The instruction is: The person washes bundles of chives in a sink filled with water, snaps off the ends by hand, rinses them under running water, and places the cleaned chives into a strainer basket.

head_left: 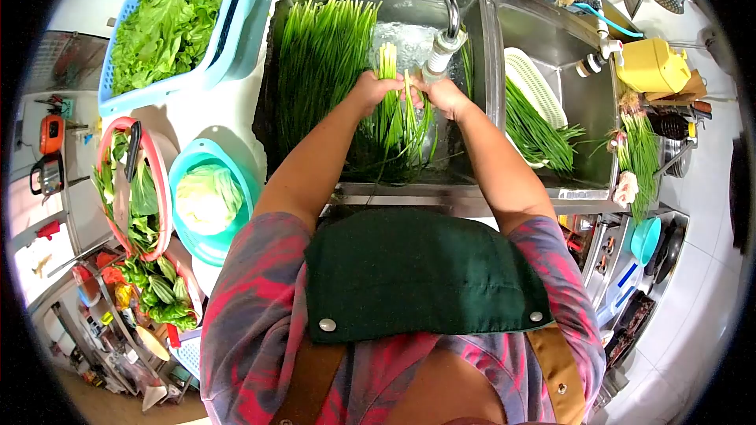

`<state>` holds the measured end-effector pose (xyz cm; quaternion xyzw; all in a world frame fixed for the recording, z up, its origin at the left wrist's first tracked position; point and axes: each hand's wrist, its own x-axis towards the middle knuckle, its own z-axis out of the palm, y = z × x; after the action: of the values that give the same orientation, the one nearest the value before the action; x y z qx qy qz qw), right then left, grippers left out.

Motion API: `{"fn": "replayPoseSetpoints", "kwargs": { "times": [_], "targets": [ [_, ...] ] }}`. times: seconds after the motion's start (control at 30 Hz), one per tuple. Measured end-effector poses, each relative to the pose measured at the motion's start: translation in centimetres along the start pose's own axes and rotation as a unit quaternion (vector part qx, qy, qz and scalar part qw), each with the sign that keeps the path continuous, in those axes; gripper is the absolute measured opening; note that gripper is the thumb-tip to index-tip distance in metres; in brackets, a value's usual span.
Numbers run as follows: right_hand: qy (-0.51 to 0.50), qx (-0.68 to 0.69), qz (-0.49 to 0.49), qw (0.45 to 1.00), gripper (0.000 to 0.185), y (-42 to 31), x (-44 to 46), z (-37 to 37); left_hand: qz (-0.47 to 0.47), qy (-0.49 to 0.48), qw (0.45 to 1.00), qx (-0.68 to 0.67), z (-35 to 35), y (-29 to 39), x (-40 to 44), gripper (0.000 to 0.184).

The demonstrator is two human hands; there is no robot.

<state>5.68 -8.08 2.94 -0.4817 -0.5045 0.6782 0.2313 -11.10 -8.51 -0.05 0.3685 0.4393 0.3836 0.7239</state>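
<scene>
Both of my hands are over the left sink basin, just below the faucet [442,51]. My left hand [372,92] is wrapped round a bunch of garlic chives [386,122], with the pale stem ends pointing up and away from me. Close beside it, my right hand [445,96] is closed on a smaller portion of chives [411,118] whose green leaves hang down toward me. Its fingertips are partly hidden among the stems. A large pile of chives [323,55] fills the left part of the basin, and water [402,34] churns behind my hands.
In the right basin [583,94] more chives [539,130] lie in a white basket [538,83]. To the left stand a blue crate [189,83] of lettuce, a turquoise bowl [250,177] with a cabbage [209,198], and a red basin [167,224] of greens with a knife [132,153].
</scene>
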Motion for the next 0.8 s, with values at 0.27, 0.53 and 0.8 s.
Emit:
{"fn": "replayPoseSetpoints", "kwargs": {
  "times": [0.27, 0.53, 0.8],
  "targets": [
    [-0.050, 0.136, -0.040, 0.989, 0.017, -0.2, -1.3, -0.3, -0.019, -0.013, 1.000, 0.020, 0.5, 2.0, -0.2, 0.011],
    [0.194, 0.183, 0.058, 0.962, 0.027, -1.0, -1.0, -0.6, -0.115, -0.042, 0.983, -0.136, 0.7, 0.5, -0.2, 0.022],
    [0.163, -0.007, 0.034, 0.986, 0.049, -1.8, -1.2, 0.1, -0.096, -0.023, 0.993, -0.060, -0.2, 0.1, -1.2, 0.017]
  ]
}}
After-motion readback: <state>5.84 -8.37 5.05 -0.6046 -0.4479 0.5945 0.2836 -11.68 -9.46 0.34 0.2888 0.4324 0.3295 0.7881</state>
